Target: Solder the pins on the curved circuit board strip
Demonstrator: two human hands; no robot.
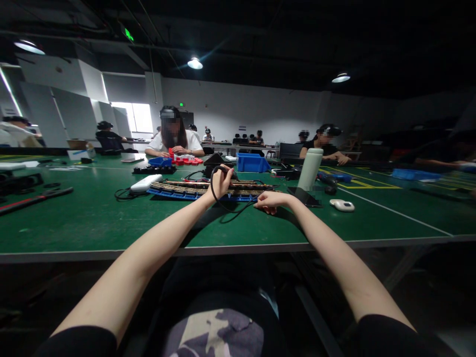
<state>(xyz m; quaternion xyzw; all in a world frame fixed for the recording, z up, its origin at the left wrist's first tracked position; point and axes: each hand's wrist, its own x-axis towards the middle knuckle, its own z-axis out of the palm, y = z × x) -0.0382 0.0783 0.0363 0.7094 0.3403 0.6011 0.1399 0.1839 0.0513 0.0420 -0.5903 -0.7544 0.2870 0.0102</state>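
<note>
My left hand [222, 181] is raised over the long blue tray, its fingers closed round a black cable [213, 194]. A loop of the cable hangs below the wrist and runs to the right, towards my right hand [273, 200]. That hand rests low by the table surface, fingers curled in, with the cable at its fingertips; the exact grip is partly hidden. The blue tray [174, 194] holds long thin brass-coloured strips or wires and lies behind both hands. To its left is a white rounded device [146, 183] with a dark cord.
A pale green bottle [311, 167] stands by a flat black object [304, 197] at right. Near it lies a small white case [342, 205]. A blue bin [253, 162] stands behind the tray. Across the green table [111, 228], a person [174, 136] handles red and white parts.
</note>
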